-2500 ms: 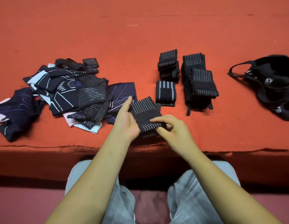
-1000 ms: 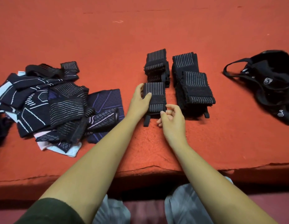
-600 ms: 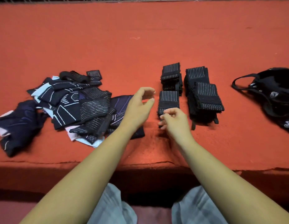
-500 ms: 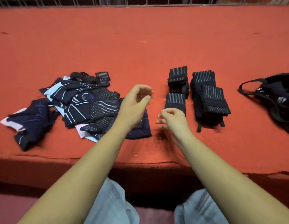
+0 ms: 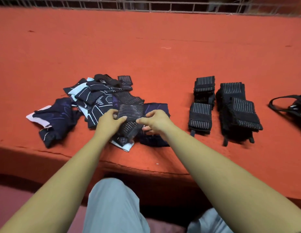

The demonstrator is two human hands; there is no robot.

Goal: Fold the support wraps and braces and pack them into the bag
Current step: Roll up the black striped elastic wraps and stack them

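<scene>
A loose heap of dark support wraps and braces (image 5: 99,100) lies on the red surface, left of centre. On its near right side sits a black wrap with thin white stripes (image 5: 130,113). My left hand (image 5: 108,122) grips that wrap's left edge, and my right hand (image 5: 156,121) grips its right edge. Folded striped wraps stand in two stacks to the right: a smaller stack (image 5: 201,106) and a taller one (image 5: 237,110). The black bag (image 5: 292,106) lies at the far right, partly cut off by the frame.
The red padded surface (image 5: 163,52) runs wide behind the items; its front edge (image 5: 146,170) drops off just before my knees. A metal railing (image 5: 146,5) runs along the far side.
Both hands left the folded wrap set down beside the stacks and moved left to the heap, where they took hold of a striped wrap. The camera view also shifted left.
</scene>
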